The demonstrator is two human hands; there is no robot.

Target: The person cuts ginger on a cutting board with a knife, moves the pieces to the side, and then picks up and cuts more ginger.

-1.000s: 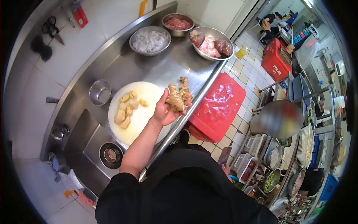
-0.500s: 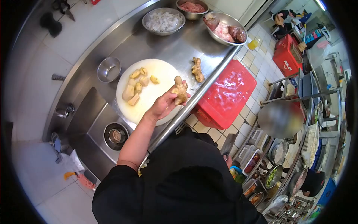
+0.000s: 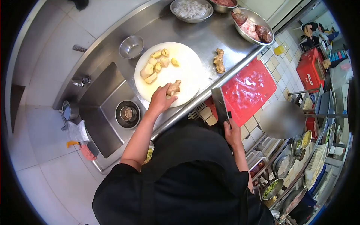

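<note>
The person's left hand point(image 3: 161, 99) holds a knobby, unpeeled ginger piece point(image 3: 173, 88) at the part of the round white cutting board point(image 3: 187, 67) nearer the body, the fingers closed around its side; whether the piece touches the board or sits just above it cannot be told. The right hand point(image 3: 233, 133) is closed around the handle of a cleaver point(image 3: 219, 102), whose broad blade points away from the body, beside the counter's front edge and in front of a red lid point(image 3: 249, 90). On the far left part of the board lies a loose cluster of pale yellow ginger chunks point(image 3: 151, 68), with one chunk a little apart on its right. A longer unpeeled ginger root point(image 3: 219, 60) rests on the bare steel counter point(image 3: 161, 30), to the right of the board and near the front edge. A small steel bowl point(image 3: 131, 47) stands just beyond the board's left side, and the sink point(image 3: 103, 93) lies to the left, with a round drain point(image 3: 127, 114) in it and a faucet point(image 3: 81, 81) at its back. Along the counter's far end stand a bowl of whitish strips point(image 3: 192, 10), a bowl of reddish meat point(image 3: 225, 3) and a wider bowl of pale and dark red pieces point(image 3: 253, 26).
</note>
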